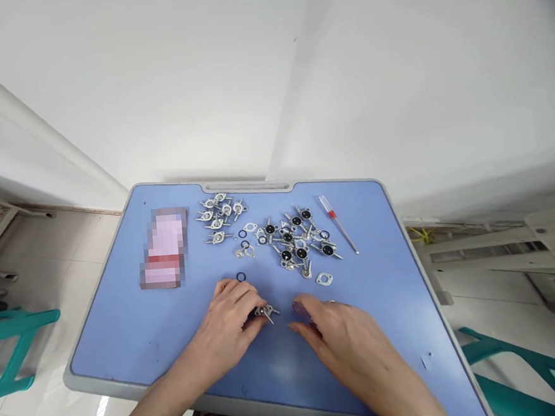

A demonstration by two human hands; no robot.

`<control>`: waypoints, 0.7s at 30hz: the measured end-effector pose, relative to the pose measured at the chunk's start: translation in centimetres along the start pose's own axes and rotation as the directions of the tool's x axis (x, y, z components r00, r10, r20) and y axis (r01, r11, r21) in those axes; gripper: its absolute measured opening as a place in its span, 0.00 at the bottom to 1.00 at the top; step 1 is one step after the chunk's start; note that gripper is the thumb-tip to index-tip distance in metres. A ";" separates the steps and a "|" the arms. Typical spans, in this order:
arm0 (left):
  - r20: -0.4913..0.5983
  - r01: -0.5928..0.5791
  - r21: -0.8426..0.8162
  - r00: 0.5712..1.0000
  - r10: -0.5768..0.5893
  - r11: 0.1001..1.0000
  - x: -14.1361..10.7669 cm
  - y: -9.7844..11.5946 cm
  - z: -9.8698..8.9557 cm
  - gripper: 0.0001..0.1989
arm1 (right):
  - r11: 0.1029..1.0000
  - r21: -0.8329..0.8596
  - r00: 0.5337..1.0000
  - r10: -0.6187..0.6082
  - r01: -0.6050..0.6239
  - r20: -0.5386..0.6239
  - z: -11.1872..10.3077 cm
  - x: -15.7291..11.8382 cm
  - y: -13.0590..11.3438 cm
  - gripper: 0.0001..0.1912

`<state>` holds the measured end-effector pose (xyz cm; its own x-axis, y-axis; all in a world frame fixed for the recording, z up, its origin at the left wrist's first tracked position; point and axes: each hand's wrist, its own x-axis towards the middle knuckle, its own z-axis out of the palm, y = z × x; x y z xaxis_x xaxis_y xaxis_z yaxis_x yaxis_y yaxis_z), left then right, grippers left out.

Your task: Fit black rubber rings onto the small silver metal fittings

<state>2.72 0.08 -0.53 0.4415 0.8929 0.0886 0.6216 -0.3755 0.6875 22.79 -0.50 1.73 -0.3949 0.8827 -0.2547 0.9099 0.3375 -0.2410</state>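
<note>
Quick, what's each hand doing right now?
Left hand: closed, holding a small metal flanged fitting.
Right hand: partly open; fingertips blurred, cannot tell if it holds anything.

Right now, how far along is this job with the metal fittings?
Looks done: the fittings with black centres. In hand: the left hand holds a metal fitting, with the right hand beside it. Still to do: the upper-left fittings, which show no black centres, and a loose black O-ring.

my left hand (224, 332) on metal fitting (264, 311) | right hand (337, 340) just beside it | black O-ring (241, 276) nearby | blue desk (106, 334)
</note>
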 end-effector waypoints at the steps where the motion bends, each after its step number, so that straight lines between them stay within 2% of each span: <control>1: -0.001 -0.005 0.001 1.000 0.005 1.000 0.0 0.0 0.0 0.03 | 1.000 -0.003 1.000 0.017 -0.017 0.017 -0.1 0.1 0.0 0.03; 5: 0.005 0.006 0.001 1.000 -0.006 1.000 0.1 0.1 -0.2 0.05 | 0.999 0.020 0.996 0.029 -0.031 0.079 -0.5 0.7 -0.4 0.03; 8: 0.008 0.015 -0.005 1.000 -0.015 1.000 0.1 0.1 -0.3 0.07 | 0.995 0.042 0.990 0.082 -0.088 0.118 -0.7 1.1 -0.3 0.04; 13: -0.017 -0.037 -0.005 0.999 0.037 0.999 -0.1 -0.3 -0.3 0.06 | 0.983 0.069 0.982 0.164 -0.171 0.092 -0.9 1.3 0.6 0.04; 21: -0.052 -0.049 0.031 0.997 0.050 0.998 -0.3 -0.2 -0.3 0.05 | 0.987 0.087 0.989 0.130 -0.136 0.063 -0.5 1.3 0.8 0.04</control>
<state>2.24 -0.05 -0.53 0.4379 0.8846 0.1603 0.6193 -0.4261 0.6595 23.11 1.08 1.72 -0.2801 0.8967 -0.3428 0.9406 0.1849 -0.2848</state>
